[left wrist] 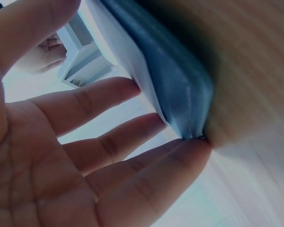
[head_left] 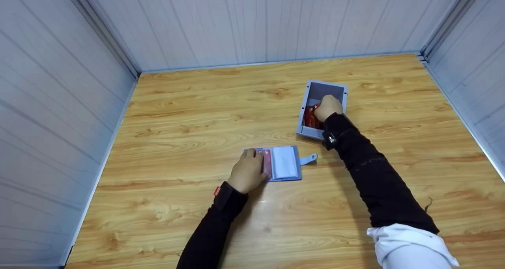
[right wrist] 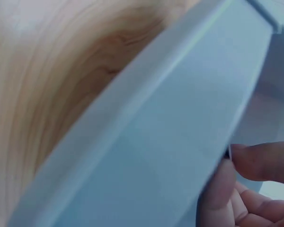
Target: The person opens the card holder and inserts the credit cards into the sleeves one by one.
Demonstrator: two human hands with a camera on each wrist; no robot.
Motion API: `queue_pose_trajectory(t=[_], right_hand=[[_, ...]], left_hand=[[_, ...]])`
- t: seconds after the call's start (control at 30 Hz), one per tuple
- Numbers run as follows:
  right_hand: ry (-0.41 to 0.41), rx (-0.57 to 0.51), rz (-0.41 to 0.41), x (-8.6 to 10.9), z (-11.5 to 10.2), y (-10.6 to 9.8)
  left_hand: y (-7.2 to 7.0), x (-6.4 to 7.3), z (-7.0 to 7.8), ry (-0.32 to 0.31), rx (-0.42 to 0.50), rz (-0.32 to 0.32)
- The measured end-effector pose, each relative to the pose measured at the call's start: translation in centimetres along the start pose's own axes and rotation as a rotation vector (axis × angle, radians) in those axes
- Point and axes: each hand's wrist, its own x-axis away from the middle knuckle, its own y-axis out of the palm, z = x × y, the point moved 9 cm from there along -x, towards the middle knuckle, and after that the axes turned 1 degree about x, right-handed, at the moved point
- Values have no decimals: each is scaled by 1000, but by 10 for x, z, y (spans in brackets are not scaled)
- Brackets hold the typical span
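In the head view, the card holder (head_left: 285,162) is laid spread on the table (head_left: 177,119), its left page covered by the left hand (head_left: 248,171); red cards (head_left: 311,119) lie in the grey box (head_left: 311,133) to the far right, where the right hand (head_left: 328,106) is lowered. In the left wrist view, fingers (left wrist: 120,93) are spread apart, tips touching the holder's edge; light, steady pressure is advised. In the right wrist view, thumb and finger appear clamped on a thin edge, probably a card's; it is best lifted clear of the wall.
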Motion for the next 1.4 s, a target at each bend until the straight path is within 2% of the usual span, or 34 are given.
queue_pose_trajectory(t=[0.3, 0.57, 0.73, 0.8, 0.87, 1.07, 1.23, 1.4], right_hand=[[30, -223, -10, 8, 3, -17], [-34, -301, 90, 18, -7, -43], [-63, -513, 91, 28, -17, -44], [-87, -601, 71, 33, -22, -39], [-113, -645, 42, 38, -27, -31], [-176, -670, -78, 54, -35, -1], [-127, -783, -219, 66, -35, 34], [-107, -811, -345, 82, -35, 68]], left_hand=[[-1, -1, 1, 6, -6, 4], [-1, 0, 1, 10, -5, 12], [0, -1, -1, -3, 11, -9], [0, -1, -1, -3, 15, -10], [0, -1, -1, -4, 16, -9], [-1, -2, -2, -8, 14, -8], [0, -2, -3, -21, 22, -17], [1, -2, -2, -22, 15, -17]])
